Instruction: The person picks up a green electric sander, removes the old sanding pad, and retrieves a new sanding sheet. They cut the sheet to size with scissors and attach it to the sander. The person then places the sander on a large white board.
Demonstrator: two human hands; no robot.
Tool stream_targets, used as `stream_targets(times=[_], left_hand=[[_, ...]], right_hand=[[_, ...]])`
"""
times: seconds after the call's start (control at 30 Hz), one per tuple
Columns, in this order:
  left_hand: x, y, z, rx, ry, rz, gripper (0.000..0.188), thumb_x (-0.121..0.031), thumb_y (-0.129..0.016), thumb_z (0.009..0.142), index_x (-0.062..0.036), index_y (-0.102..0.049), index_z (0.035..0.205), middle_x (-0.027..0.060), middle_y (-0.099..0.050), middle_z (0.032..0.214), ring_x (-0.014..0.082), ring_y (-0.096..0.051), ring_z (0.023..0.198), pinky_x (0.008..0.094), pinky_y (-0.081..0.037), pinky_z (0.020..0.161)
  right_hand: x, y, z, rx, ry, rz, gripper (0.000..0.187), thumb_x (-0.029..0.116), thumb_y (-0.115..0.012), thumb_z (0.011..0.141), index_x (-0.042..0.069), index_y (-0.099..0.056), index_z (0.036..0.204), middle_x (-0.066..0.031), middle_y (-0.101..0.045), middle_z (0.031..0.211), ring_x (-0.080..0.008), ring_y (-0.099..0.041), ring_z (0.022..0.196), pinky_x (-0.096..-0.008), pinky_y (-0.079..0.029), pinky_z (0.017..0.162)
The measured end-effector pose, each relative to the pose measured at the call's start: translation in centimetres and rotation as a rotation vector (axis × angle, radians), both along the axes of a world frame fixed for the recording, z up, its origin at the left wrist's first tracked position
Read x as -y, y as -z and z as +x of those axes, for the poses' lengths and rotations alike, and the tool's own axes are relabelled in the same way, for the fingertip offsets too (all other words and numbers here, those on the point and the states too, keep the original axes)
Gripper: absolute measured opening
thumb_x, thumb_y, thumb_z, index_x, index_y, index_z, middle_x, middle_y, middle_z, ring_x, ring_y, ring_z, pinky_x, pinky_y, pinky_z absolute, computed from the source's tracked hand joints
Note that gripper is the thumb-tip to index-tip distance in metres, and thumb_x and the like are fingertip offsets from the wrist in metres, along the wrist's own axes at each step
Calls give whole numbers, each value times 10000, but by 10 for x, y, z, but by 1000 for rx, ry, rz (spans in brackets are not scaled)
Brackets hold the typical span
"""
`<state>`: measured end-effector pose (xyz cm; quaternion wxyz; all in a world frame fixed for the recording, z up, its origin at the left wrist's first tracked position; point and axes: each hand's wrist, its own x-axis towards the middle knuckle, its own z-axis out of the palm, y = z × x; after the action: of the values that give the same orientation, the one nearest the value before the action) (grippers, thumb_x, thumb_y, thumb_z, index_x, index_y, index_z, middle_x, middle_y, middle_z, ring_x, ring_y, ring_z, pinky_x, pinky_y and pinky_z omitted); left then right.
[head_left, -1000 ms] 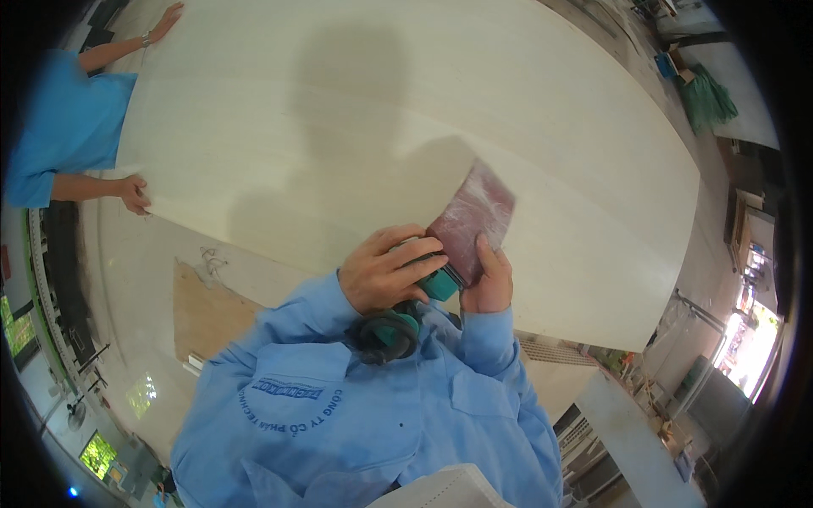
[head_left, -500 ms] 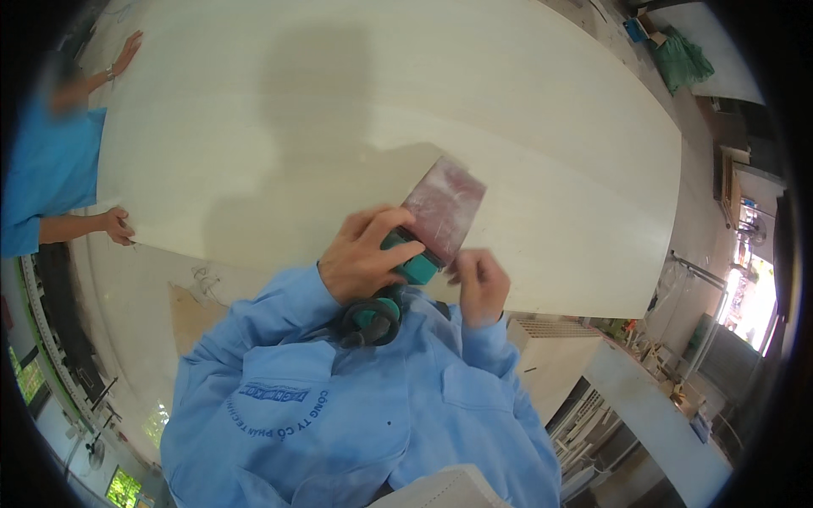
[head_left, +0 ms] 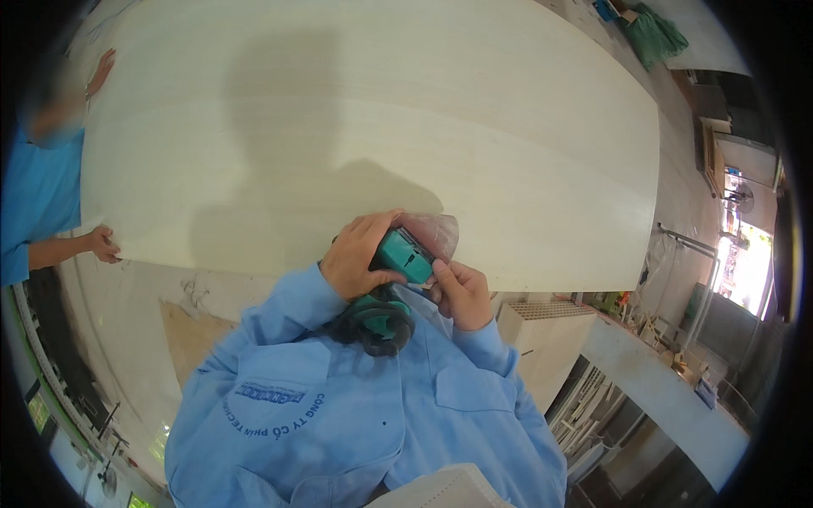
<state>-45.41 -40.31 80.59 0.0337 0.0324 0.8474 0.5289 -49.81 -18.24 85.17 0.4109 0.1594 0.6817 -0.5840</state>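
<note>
A green and black power sander [head_left: 405, 256] is held close to my chest, tilted, at the near edge of a large pale board. My left hand [head_left: 357, 261] is wrapped round its body from the left. A dark red sheet of sandpaper [head_left: 436, 232], dusted white, sticks out past the sander's far side. My right hand [head_left: 464, 293] is closed, its thumb and fingers pinching the sander's right corner; what lies under the fingertips is hidden. Below the sander's body, against my jacket, hangs a round black and green part [head_left: 379, 323].
The pale board [head_left: 508, 161] spans the area ahead of me. At its left edge a person in blue rests a hand [head_left: 103, 244] on it. A slatted cream box [head_left: 542, 334] stands near right, beside a cluttered bench [head_left: 644, 372]. A green bag [head_left: 654, 35] lies far right.
The sander has turned and come down nearer my chest, so less sandpaper shows. My right hand has closed onto its corner. The view has shifted slightly.
</note>
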Motion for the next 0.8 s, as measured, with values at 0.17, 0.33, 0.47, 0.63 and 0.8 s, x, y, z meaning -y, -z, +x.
stream_targets(times=[0.17, 0.33, 0.47, 0.63, 0.8], left_hand=[[-2, -2, 5, 1, -57, 16, 938, -336, -849, 677, -28, -392, 1436, 185, -535, 1338, 391, -496, 1240, 460, -385, 1043], [1, 1, 4, -17, -40, 34, 923, -355, -836, 691, -33, -398, 1436, 179, -539, 1336, 386, -499, 1240, 456, -387, 1036], [-4, -2, 4, -5, -53, 0, 907, -323, -844, 684, -37, -412, 1428, 174, -544, 1331, 382, -502, 1237, 454, -388, 1033], [-15, -8, -3, 18, 136, 11, 877, -220, -855, 659, -69, -441, 1417, 157, -553, 1325, 371, -507, 1228, 454, -397, 1029], [-4, 1, -13, 32, 23, 77, 896, -262, -868, 634, -53, -468, 1408, 164, -580, 1291, 374, -531, 1199, 436, -420, 1028]], right_hand=[[-3, 7, 0, 387, 236, -279, 333, 375, -578, 993, 76, -569, 846, 23, -457, 591, -58, -341, 437, -209, -250, 401], [-3, 16, 8, 232, 63, -240, 400, 390, -515, 1020, 86, -520, 758, 7, -456, 580, -71, -332, 433, -219, -246, 411], [5, 2, 9, -60, 27, -199, 439, 339, -473, 1039, 80, -505, 687, -7, -459, 557, -82, -335, 433, -247, -263, 420], [-17, -55, -27, -637, 52, -32, 400, 242, -490, 1025, 50, -528, 676, -28, -482, 546, -112, -465, 505, -252, -334, 480], [-17, -22, -15, -876, -496, 498, 149, 146, -695, 879, 61, -596, 809, -71, -550, 708, -180, -570, 626, -305, -458, 555]])
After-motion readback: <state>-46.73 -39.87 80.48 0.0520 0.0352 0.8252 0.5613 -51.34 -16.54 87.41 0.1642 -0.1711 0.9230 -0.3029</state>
